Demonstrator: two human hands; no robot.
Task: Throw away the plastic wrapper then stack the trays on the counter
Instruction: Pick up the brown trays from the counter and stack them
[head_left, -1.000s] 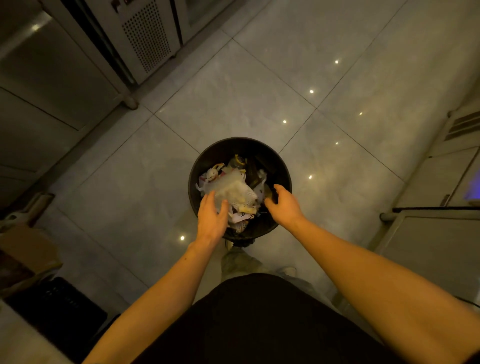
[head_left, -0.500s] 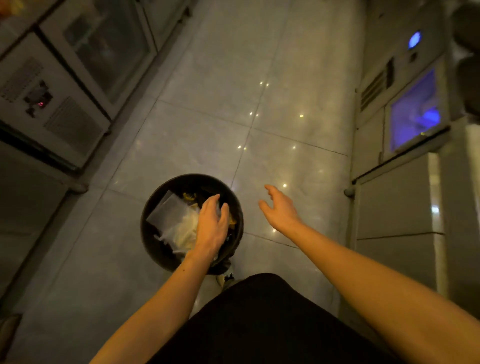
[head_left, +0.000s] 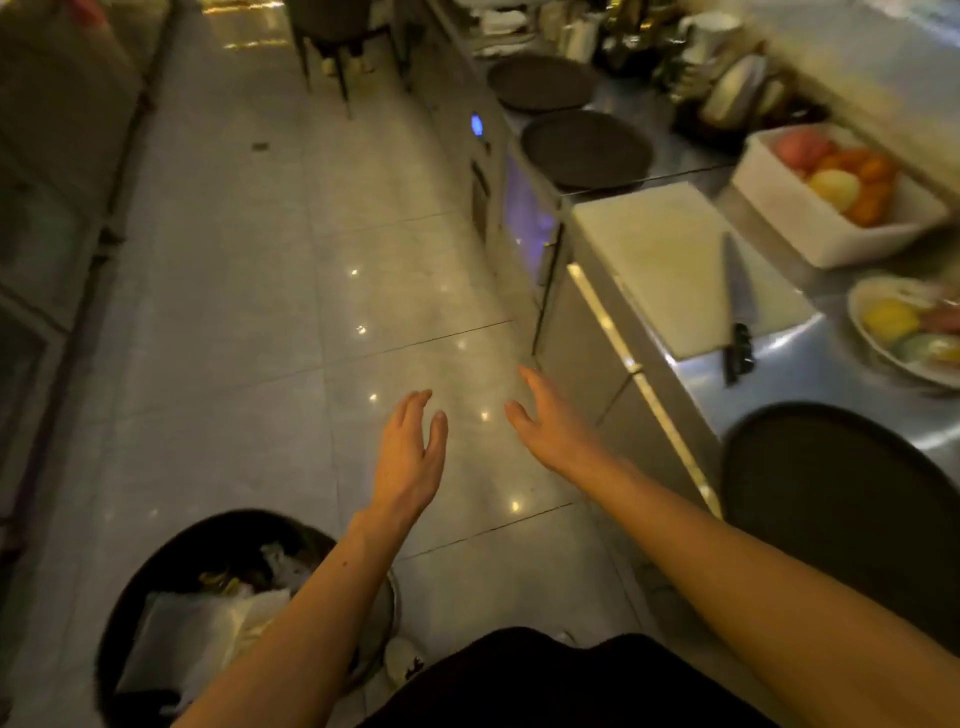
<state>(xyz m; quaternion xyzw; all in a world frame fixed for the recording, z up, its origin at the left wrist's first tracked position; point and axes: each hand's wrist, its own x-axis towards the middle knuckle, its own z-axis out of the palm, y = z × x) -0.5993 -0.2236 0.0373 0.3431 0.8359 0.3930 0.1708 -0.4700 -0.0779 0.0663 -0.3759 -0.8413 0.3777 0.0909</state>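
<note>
The clear plastic wrapper (head_left: 182, 631) lies on top of the rubbish in the black round bin (head_left: 156, 551) at the lower left, partly hidden by my left forearm. My left hand (head_left: 410, 457) and my right hand (head_left: 556, 431) hover over the tiled floor, both empty with fingers apart. Three dark round trays rest apart on the steel counter (head_left: 810, 410) to my right: a near tray (head_left: 841, 509) by my right forearm, a middle tray (head_left: 587, 148) and a far tray (head_left: 540, 83).
A white cutting board (head_left: 670, 260) with a knife (head_left: 737, 301) lies between the near and middle trays. A white tub of fruit (head_left: 831, 197) and a bowl of fruit (head_left: 909, 327) stand further right. Chair legs (head_left: 332, 57) stand down the aisle; cabinets line the left.
My left hand has let go of the wrapper and lifted out of the bin. The view has swung up and right, bringing the counter and trays into sight.
</note>
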